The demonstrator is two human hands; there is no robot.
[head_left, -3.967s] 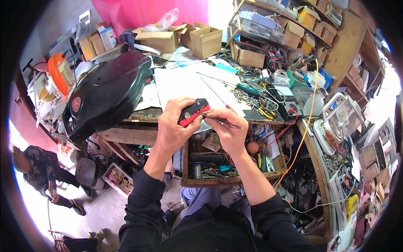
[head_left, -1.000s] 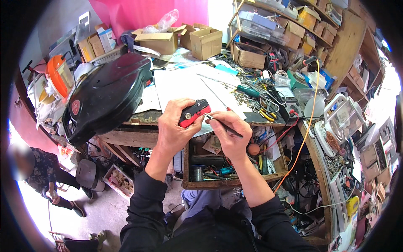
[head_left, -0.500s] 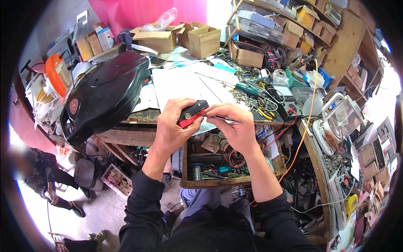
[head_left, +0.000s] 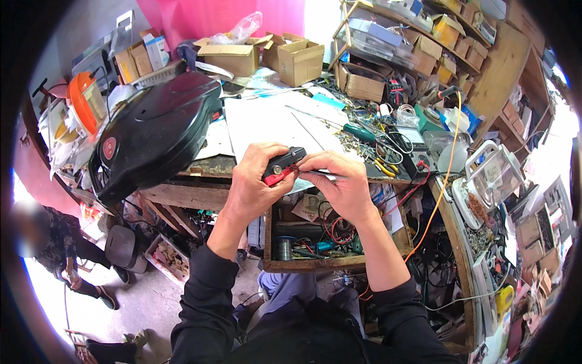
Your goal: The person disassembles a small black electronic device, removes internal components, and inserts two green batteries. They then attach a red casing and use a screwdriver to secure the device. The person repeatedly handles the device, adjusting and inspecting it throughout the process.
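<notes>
My left hand [head_left: 251, 182] is wrapped round a small black-and-red device [head_left: 285, 165] with a round metal spot on its side, held above the front edge of the bench. Close against its right end, my right hand [head_left: 337, 182] pinches a thin metal tool [head_left: 329, 176], probably tweezers, though the fingers cover most of it. The tool's tip meets the red part of the device, or lies right beside it; I cannot tell which. Beneath my hands an open wooden drawer [head_left: 315, 264] holds a solder spool [head_left: 283, 249], wires and hand tools.
A large black plastic casing [head_left: 160, 133] leans at the bench's left. White paper [head_left: 260, 121] lies behind my hands. Screws, a green-handled screwdriver [head_left: 359, 131] and a multimeter [head_left: 412, 142] crowd the right. An orange cable [head_left: 447, 176] hangs down there. A person [head_left: 57, 242] is at the lower left.
The whole view has shifted slightly, so the bench sits a little further right and lower. Both hands keep their grips, with the device and tool still close together.
</notes>
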